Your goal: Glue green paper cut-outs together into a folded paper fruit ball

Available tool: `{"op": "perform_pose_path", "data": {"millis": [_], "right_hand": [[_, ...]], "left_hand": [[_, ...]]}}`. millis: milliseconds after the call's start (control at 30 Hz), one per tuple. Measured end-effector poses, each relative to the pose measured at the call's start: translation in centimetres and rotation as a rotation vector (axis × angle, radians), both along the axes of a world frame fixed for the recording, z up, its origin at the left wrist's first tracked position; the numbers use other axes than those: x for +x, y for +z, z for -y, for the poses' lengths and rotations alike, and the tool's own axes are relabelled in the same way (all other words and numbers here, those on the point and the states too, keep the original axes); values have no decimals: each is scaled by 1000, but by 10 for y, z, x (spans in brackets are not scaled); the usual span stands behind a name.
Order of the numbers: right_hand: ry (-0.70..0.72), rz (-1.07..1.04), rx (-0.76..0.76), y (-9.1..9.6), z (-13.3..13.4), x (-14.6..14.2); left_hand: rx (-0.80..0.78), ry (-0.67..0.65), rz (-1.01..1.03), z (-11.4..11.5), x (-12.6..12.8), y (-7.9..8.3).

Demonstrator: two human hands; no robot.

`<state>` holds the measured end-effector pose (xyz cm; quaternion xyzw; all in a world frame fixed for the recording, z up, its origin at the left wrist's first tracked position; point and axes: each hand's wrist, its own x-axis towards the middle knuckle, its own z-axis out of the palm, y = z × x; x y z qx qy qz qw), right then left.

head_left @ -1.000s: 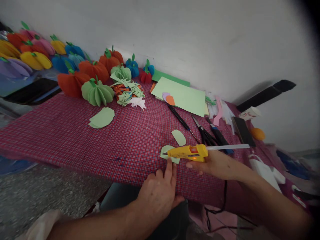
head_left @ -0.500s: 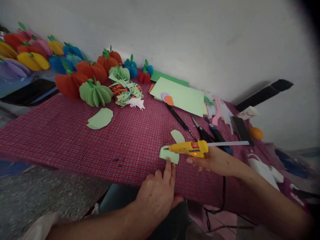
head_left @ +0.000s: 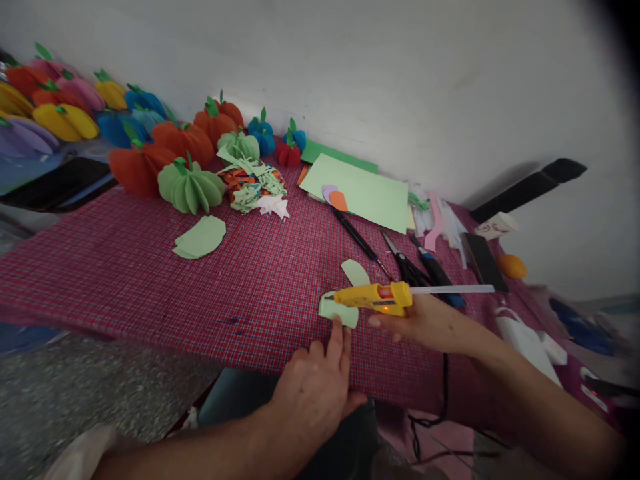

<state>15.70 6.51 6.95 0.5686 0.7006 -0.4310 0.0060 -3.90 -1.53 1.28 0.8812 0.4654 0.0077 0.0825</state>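
A yellow glue gun (head_left: 373, 297) with a white glue stick out of its back is gripped in my right hand (head_left: 425, 323). Its nozzle sits over the upper left part of a pale green paper piece (head_left: 345, 315), where a thin line shows near the edge. My left hand (head_left: 317, 380) presses that piece to the table with its outstretched fingertips. Just behind the nozzle lies another pale green cutout (head_left: 355, 273). Further left rests a small stack of pale green cutouts (head_left: 201, 237).
Paper pumpkins (head_left: 183, 143) in many colours stand along the back left, beside shredded paper (head_left: 253, 183). Green sheets (head_left: 360, 193), scissors (head_left: 403, 257), a black-handled tool (head_left: 356, 235), a cutter (head_left: 437, 270), a phone (head_left: 483, 260) and a paper cup (head_left: 497, 227) lie to the right. The gun's cord hangs off the front edge.
My right hand has moved the glue gun slightly left, its nozzle travelling along the edge of the paper piece. My left hand stays in place.
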Motion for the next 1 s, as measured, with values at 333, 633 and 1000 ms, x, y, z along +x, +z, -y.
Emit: {"op": "perform_pose_path", "data": {"millis": [333, 633, 1000], "right_hand": [[-46, 4, 6, -2, 0, 11], [-30, -6, 9, 2, 5, 6], [8, 17, 46, 5, 0, 3]], "left_hand": [[-4, -3, -18, 0, 0, 0], [-13, -2, -23, 0, 0, 3], [-13, 5, -9, 0, 0, 3]]}}
